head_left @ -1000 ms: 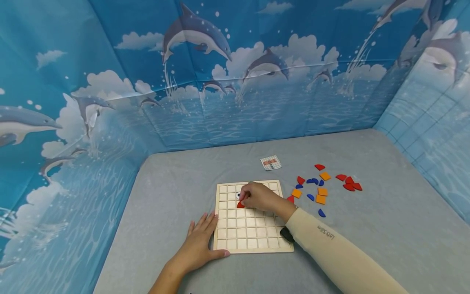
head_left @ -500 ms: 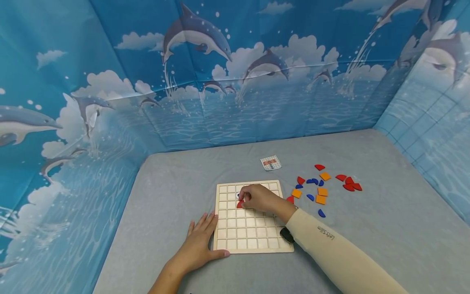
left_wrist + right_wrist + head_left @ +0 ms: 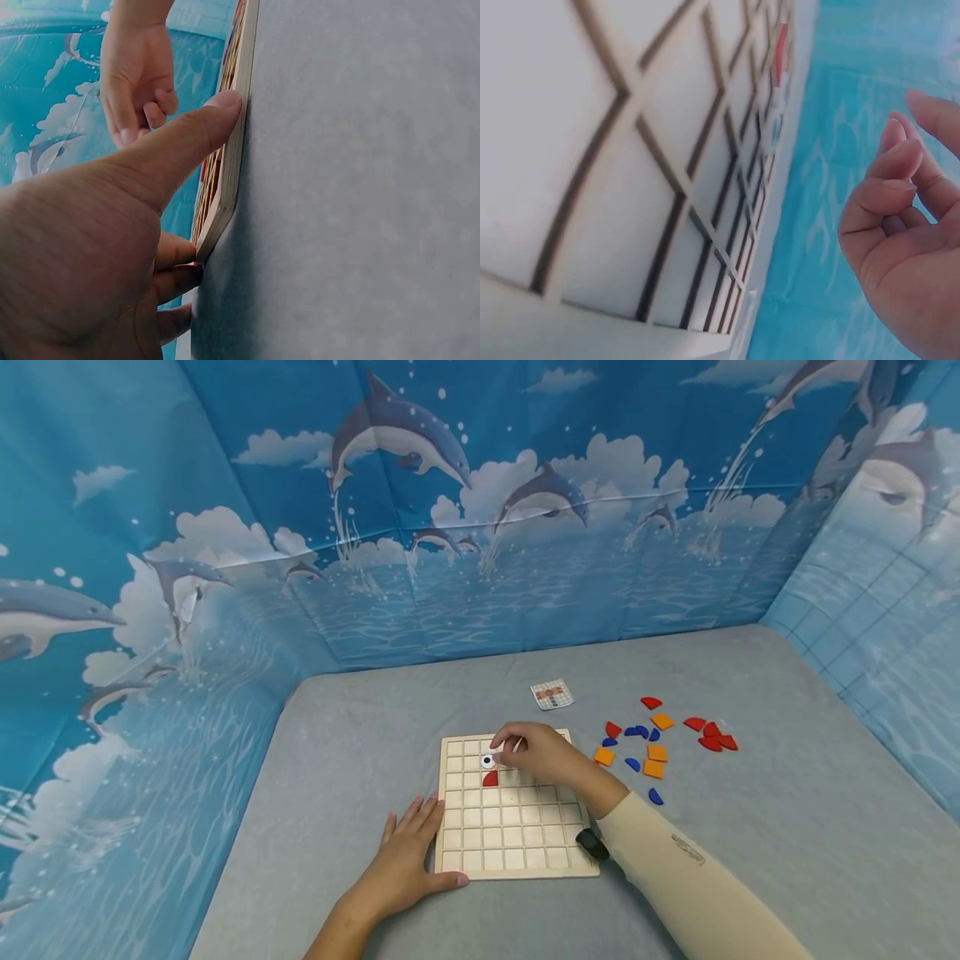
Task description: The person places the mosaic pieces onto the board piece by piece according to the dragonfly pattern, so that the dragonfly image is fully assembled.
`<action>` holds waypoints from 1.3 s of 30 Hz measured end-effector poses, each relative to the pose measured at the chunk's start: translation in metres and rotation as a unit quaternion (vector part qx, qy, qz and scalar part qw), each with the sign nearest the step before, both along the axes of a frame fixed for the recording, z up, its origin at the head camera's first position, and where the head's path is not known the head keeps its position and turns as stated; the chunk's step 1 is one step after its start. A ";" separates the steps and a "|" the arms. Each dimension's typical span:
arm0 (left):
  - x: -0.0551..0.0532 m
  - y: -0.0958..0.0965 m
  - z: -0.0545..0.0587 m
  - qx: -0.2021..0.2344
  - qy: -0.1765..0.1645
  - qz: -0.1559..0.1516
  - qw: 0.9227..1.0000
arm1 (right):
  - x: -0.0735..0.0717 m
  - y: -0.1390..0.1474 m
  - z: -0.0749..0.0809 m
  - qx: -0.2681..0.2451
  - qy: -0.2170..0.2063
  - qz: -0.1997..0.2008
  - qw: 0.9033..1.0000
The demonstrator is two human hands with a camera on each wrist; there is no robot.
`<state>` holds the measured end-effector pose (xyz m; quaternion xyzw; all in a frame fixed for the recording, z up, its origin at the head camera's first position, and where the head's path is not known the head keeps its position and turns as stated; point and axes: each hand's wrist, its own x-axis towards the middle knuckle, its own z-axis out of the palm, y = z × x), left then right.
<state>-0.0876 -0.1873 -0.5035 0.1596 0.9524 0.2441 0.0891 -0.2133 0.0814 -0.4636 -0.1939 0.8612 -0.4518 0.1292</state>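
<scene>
A wooden grid board (image 3: 512,836) lies on the grey cloth. In one of its upper left cells is a red quarter-circle piece (image 3: 491,778), and just above that sits a white piece with a black eye dot (image 3: 488,761). My left hand (image 3: 405,864) rests at the board's lower left corner, fingertips touching the left edge and thumb (image 3: 202,127) pressing on the near edge. Over the board's upper part hovers my right hand (image 3: 542,753), its fingers loosely bent and nothing visible between them in the right wrist view (image 3: 907,225).
Right of the board lie scattered orange squares (image 3: 653,769), blue half-circle pieces (image 3: 633,765) and red quarter-circles (image 3: 710,742). A small printed pattern card (image 3: 552,694) lies behind the board. A dolphin-print curtain (image 3: 525,568) encloses the back and sides.
My right hand has let go of the red quarter-circle and drawn slightly up and to the right. The red piece stays in its cell, with the eye piece now uncovered. The left hand keeps still.
</scene>
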 end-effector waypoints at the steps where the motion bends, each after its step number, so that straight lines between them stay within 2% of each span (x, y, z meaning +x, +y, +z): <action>1: 0.000 0.000 0.000 -0.001 -0.002 0.001 1.000 | 0.001 0.002 0.001 -0.007 -0.002 -0.005 1.000; 6: 0.001 0.000 0.000 -0.003 -0.002 0.003 1.000 | 0.005 0.016 0.010 -0.050 -0.006 -0.023 0.998; 12: 0.002 0.000 0.000 -0.001 0.002 0.001 1.000 | 0.002 0.041 0.012 -0.075 0.004 -0.070 0.995; 20: 0.002 -0.001 0.001 -0.002 0.001 0.001 1.000 | -0.005 0.076 0.008 -0.055 -0.012 -0.153 0.987; 26: 0.002 -0.001 0.003 0.002 -0.003 0.000 1.000 | -0.007 0.099 0.005 -0.040 -0.022 -0.188 0.981; 31: 0.002 -0.001 0.002 0.003 -0.005 0.000 1.000 | -0.010 0.114 -0.006 -0.041 -0.028 -0.207 0.977; 39: 0.000 0.000 0.001 0.001 -0.005 0.001 1.000 | -0.015 0.131 -0.020 -0.011 -0.049 -0.240 0.970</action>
